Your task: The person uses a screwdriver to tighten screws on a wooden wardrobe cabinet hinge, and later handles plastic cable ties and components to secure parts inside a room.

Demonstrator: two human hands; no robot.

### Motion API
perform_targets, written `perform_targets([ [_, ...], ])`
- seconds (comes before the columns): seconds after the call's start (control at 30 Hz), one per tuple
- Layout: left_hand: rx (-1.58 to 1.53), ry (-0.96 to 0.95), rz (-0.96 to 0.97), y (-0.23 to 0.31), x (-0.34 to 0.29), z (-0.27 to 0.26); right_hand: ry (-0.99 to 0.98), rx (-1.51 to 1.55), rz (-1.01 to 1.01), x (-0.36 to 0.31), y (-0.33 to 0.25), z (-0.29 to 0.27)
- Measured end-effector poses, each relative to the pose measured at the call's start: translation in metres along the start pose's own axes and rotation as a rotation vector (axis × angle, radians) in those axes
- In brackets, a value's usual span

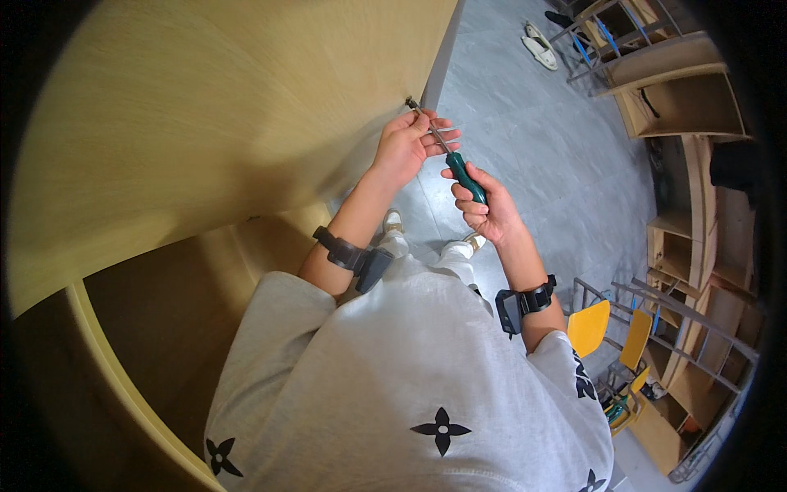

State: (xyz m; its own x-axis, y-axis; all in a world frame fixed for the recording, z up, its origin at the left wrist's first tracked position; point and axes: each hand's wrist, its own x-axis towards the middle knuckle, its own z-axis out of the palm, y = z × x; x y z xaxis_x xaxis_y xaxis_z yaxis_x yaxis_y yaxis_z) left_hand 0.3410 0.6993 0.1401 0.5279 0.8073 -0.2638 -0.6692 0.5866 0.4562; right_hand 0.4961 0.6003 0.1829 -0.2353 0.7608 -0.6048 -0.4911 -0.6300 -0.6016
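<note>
My right hand point(482, 203) is wrapped round the green handle of a screwdriver point(466, 178). Its metal shaft slants up and to the left, past my left hand point(408, 141). The thumb and forefinger of that hand pinch the shaft near its tip, while the other fingers fan out beside it. The tip meets a small dark metal fitting point(411, 102) at the edge of a pale wooden panel point(246, 107). How the tip sits in the fitting is too small to tell.
An open wooden compartment point(164, 303) lies under the panel at left. Grey floor tiles point(525, 107) stretch to the right. White shoes point(539, 47) lie at the far right, near wooden desks point(680, 102) with metal frames. Yellow chairs point(589, 326) stand at the near right.
</note>
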Motion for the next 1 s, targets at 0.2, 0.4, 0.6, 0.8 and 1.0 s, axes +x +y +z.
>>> perform_targets([
  [0.2, 0.071, 0.074, 0.003, -0.002, 0.006, -0.008, 0.198, -0.385, -0.253, 0.004, 0.015, 0.006],
  [0.4, -0.05, -0.009, -0.008, 0.003, -0.002, 0.013, 0.367, -0.759, -0.468, -0.001, 0.017, 0.016],
  [0.6, -0.001, -0.011, 0.008, -0.001, 0.004, -0.001, 0.259, -0.427, -0.333, -0.002, 0.01, 0.016],
  [0.8, -0.047, 0.034, -0.028, 0.006, -0.002, 0.017, -0.071, 0.416, 0.068, -0.001, 0.003, -0.004],
  [1.0, -0.031, 0.035, -0.001, 0.002, 0.006, 0.005, 0.286, -0.581, -0.35, -0.006, 0.014, 0.026],
])
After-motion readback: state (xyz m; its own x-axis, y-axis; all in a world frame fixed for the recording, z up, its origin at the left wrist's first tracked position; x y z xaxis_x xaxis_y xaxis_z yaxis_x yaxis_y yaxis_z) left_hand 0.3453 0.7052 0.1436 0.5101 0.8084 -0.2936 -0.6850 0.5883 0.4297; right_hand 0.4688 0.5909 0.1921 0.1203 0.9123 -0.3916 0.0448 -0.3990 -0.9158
